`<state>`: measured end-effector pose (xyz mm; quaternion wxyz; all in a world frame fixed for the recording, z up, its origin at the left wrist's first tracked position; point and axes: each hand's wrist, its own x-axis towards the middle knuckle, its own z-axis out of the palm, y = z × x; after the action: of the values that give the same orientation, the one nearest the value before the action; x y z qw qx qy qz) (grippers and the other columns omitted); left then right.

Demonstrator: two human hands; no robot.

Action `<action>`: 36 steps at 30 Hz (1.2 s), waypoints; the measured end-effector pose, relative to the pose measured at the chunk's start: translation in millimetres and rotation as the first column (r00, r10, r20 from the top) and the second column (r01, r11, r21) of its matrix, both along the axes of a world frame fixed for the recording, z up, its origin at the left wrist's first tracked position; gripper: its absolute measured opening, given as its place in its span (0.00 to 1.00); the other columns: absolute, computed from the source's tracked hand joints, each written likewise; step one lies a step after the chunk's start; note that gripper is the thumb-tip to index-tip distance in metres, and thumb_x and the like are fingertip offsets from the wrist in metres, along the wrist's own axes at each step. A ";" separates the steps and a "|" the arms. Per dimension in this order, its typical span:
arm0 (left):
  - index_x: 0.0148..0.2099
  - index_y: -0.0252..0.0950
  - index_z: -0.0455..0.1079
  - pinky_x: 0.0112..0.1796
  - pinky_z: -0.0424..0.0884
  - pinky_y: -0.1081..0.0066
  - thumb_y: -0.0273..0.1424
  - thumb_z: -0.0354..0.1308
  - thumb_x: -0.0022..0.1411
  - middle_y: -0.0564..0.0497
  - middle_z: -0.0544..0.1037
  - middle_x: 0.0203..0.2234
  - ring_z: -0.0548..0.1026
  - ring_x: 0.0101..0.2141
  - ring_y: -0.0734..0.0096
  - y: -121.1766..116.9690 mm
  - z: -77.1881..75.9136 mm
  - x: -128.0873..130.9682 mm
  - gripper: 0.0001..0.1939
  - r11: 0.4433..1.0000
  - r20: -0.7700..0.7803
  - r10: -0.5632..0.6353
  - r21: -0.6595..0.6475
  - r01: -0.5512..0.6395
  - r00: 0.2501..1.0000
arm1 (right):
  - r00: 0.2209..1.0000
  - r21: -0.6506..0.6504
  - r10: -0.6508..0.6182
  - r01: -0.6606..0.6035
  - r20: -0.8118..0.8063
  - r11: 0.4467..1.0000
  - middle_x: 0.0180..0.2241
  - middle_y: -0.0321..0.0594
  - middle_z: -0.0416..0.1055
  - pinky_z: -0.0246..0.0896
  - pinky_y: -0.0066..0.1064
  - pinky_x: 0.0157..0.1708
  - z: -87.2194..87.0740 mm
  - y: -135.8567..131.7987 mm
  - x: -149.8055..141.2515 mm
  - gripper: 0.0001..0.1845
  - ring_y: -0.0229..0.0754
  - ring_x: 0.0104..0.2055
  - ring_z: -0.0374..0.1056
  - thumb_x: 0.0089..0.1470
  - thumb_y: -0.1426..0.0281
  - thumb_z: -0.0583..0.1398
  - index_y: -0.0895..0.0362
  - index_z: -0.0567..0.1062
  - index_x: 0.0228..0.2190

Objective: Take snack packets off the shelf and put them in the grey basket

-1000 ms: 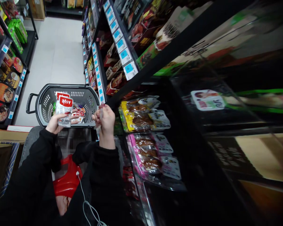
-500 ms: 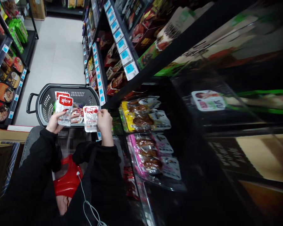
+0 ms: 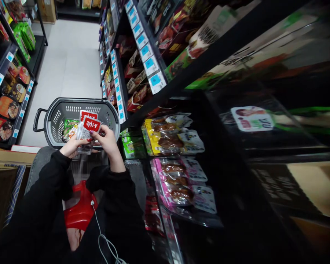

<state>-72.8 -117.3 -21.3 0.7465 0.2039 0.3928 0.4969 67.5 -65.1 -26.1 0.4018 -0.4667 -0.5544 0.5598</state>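
Both of my hands meet over the near rim of a grey shopping basket on the aisle floor. My left hand grips a small stack of white snack packets with red labels from below. My right hand is closed on the right edge of the same stack, fingers curled round it. Inside the basket lie more packets, some green and some red.
A black shelf unit on my right carries hanging yellow packs and pink packs of snacks, with blue price tags above. A second shelf lines the left. A red stool sits under me. Brown cardboard lies at left.
My right hand has brought its single white packet left and joined it to the stack in my left hand. The view has shifted slightly to the left.
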 end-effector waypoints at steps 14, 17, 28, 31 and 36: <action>0.58 0.30 0.62 0.46 0.72 0.49 0.28 0.55 0.61 0.37 0.76 0.47 0.74 0.48 0.49 2.9 14.0 -0.7 0.23 1.000 0.038 0.023 -0.006 -0.023 0.999 | 0.913 0.060 -0.328 0.352 -0.242 0.934 0.27 0.33 0.70 0.62 0.29 0.32 -5.5 11.0 15.9 0.18 0.37 0.29 0.65 0.43 0.55 0.63 0.55 0.66 0.28; 0.58 0.28 0.61 0.44 0.73 0.49 0.27 0.53 0.63 0.35 0.77 0.44 0.76 0.46 0.49 5.1 15.3 -4.2 0.21 0.996 0.016 0.087 0.013 -0.087 0.996 | 0.907 0.113 -0.347 0.381 -0.240 0.918 0.23 0.31 0.65 0.57 0.26 0.26 5.6 6.3 22.8 0.16 0.34 0.24 0.61 0.47 0.56 0.61 0.55 0.64 0.26; 0.57 0.28 0.61 0.46 0.73 0.50 0.27 0.49 0.65 0.34 0.77 0.46 0.74 0.49 0.51 7.8 14.7 -7.2 0.19 0.986 -0.019 0.167 0.034 -0.166 0.986 | 0.937 0.188 -0.276 0.317 -0.217 0.930 0.20 0.29 0.60 0.50 0.26 0.23 18.4 -1.7 30.1 0.14 0.33 0.21 0.55 0.49 0.59 0.60 0.55 0.65 0.25; 0.58 0.29 0.60 0.46 0.72 0.50 0.28 0.50 0.64 0.34 0.76 0.47 0.74 0.49 0.51 7.7 14.9 -7.7 0.20 0.987 -0.024 0.157 0.041 -0.156 0.987 | 0.939 0.202 -0.268 0.312 -0.216 0.929 0.20 0.29 0.61 0.50 0.26 0.22 16.6 -1.7 30.7 0.14 0.33 0.21 0.55 0.50 0.58 0.60 0.55 0.65 0.25; 0.58 0.30 0.60 0.47 0.71 0.47 0.29 0.51 0.64 0.35 0.77 0.46 0.74 0.50 0.51 7.7 13.0 -9.2 0.21 0.988 -0.019 0.150 0.049 -0.149 0.988 | 0.945 0.242 -0.231 0.287 -0.232 0.927 0.21 0.30 0.63 0.52 0.26 0.23 15.1 -3.0 33.0 0.15 0.33 0.22 0.57 0.49 0.56 0.61 0.55 0.67 0.26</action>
<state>-81.9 -109.6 -8.3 0.6974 0.1972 0.4037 0.5584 100.5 -68.2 -11.0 0.5863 -0.4179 -0.5161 0.4639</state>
